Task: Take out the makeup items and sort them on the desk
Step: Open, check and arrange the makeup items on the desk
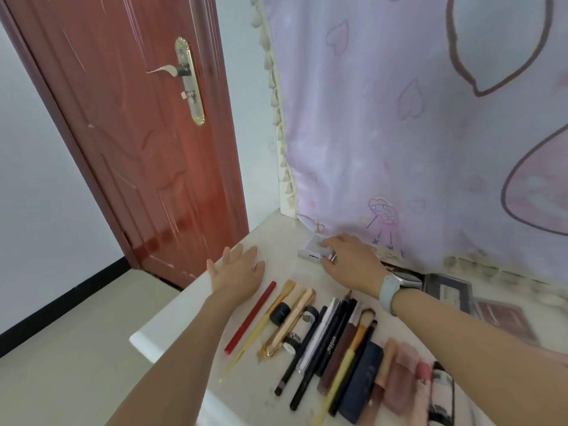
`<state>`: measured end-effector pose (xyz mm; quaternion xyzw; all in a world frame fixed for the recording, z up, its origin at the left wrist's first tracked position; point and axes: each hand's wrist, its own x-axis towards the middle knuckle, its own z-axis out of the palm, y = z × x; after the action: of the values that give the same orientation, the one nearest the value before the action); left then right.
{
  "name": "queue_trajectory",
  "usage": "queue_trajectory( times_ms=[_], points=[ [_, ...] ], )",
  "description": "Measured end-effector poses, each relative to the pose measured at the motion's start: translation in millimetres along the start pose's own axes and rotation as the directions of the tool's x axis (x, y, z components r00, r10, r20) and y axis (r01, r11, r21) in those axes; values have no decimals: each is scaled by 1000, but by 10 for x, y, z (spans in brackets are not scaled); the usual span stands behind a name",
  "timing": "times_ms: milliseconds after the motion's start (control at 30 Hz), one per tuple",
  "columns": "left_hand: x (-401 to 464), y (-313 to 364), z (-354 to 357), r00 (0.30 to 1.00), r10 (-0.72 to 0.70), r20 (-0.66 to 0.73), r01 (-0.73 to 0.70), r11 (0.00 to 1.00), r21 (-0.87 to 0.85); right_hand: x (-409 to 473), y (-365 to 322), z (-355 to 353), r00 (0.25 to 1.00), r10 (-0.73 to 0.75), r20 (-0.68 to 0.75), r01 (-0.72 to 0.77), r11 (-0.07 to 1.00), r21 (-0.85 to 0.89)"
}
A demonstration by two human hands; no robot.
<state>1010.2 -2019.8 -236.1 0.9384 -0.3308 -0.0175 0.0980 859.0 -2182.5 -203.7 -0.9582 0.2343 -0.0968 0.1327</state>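
Note:
Several makeup items lie side by side in a row on the white desk point(172, 318): a red pencil point(250, 318), a yellow-handled brush point(261, 324), a gold tube point(290, 324), black pencils point(310, 342), a dark blue case point(362, 382) and pinkish tubes point(402, 373). My left hand point(238, 269) lies flat with straight fingers on the desk, left of the row. My right hand point(350, 259) reaches to the back of the desk and its fingers curl over a small white compact point(309, 253) by the curtain.
A pink patterned curtain point(415, 133) hangs along the desk's back edge. Dark flat palettes point(448, 292) lie at the right under my forearm. A red-brown door point(138, 133) stands to the left, beyond the desk's left edge.

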Motion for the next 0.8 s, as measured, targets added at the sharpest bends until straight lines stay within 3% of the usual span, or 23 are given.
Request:
queue_trajectory(
  times_ms=[267,433,533,600,700,800],
  points=[
    [-52,-38,102,999,-14,34,12,998,59,309,-21,176,1000,21,9,-19,983,-181],
    [-169,-58,82,997,-3,80,-2,998,58,218,-77,178,1000,-7,-1,7,994,-113],
    [-244,-106,51,992,13,123,-16,999,27,125,-159,74,997,3,-73,-1,1000,29],
    [-268,-127,0,987,26,159,-28,1000,4,33,-223,-54,991,20,-133,12,972,234],
    [-345,-108,-182,980,48,195,-39,998,-49,-163,-317,-288,990,31,-141,59,804,592],
    [-558,-34,-425,993,-33,115,76,917,-391,-434,-414,-467,981,81,-175,83,641,763]
  ],
)
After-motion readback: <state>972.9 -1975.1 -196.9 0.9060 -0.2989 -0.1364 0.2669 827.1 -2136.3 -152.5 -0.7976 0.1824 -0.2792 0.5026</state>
